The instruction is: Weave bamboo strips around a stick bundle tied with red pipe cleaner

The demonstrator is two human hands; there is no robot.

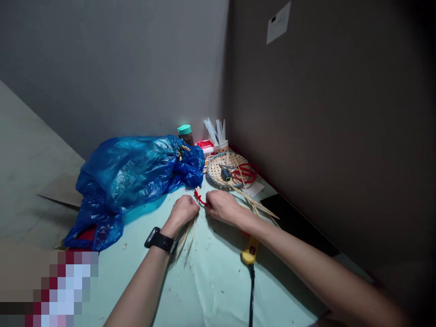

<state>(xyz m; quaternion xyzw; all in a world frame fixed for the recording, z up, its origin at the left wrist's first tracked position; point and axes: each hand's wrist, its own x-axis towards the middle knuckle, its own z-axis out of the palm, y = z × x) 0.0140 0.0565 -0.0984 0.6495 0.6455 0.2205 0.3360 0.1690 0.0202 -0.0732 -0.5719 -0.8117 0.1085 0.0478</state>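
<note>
My left hand [184,210], with a black watch on its wrist, is closed round a bundle of thin pale reed strips [186,238] that trail back under the palm. My right hand [221,206] is closed just to its right, pinching at a red cord [199,197] wound round the top of the bundle. Both hands rest on the pale green table cover [211,281], almost touching each other. More loose reed strips [259,206] lie behind my right wrist.
A crumpled blue plastic bag [132,175] fills the left. At the back stand a round woven tray [218,170] with red scissors [247,175], a cup of white sticks [220,136] and a teal-capped bottle [185,132]. A yellow corded tool [250,252] and a dark tablet [293,220] lie near.
</note>
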